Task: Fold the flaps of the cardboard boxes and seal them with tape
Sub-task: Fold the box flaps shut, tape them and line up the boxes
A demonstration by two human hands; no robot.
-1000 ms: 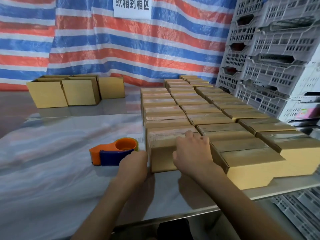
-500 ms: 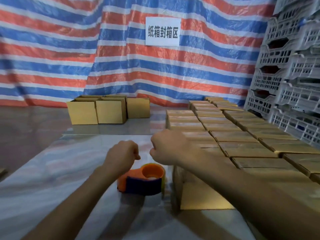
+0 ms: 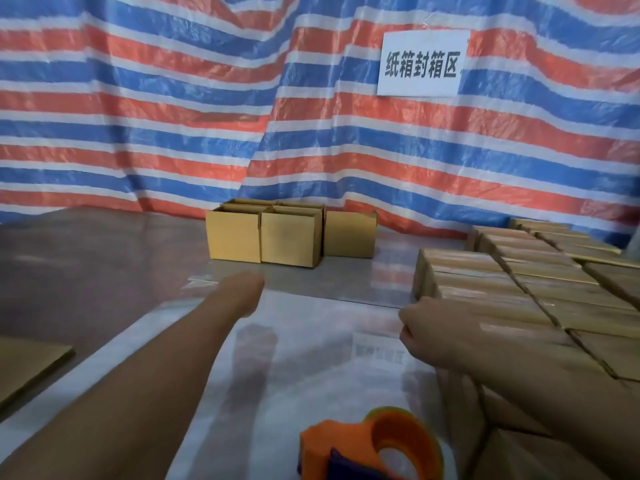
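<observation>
Three open-topped cardboard boxes (image 3: 287, 237) stand in a group at the back of the table, flaps up. My left hand (image 3: 242, 292) stretches forward toward them, still short of them and touching nothing; motion blur hides its fingers. My right hand (image 3: 426, 323) hovers with fingers curled, holding nothing, just left of the rows of closed, taped boxes (image 3: 540, 292) that fill the right side. An orange and blue tape dispenser (image 3: 374, 445) lies on the table below my hands, untouched.
The table (image 3: 311, 358) has a glossy plastic cover. A flat piece of cardboard (image 3: 27, 362) lies at its left edge. A striped red, white and blue tarp (image 3: 173, 116) with a white sign (image 3: 422, 64) hangs behind.
Both hands have left the near box. My left arm has reached forward toward the open boxes, and my view has tilted up, so the dispenser now sits low in the frame.
</observation>
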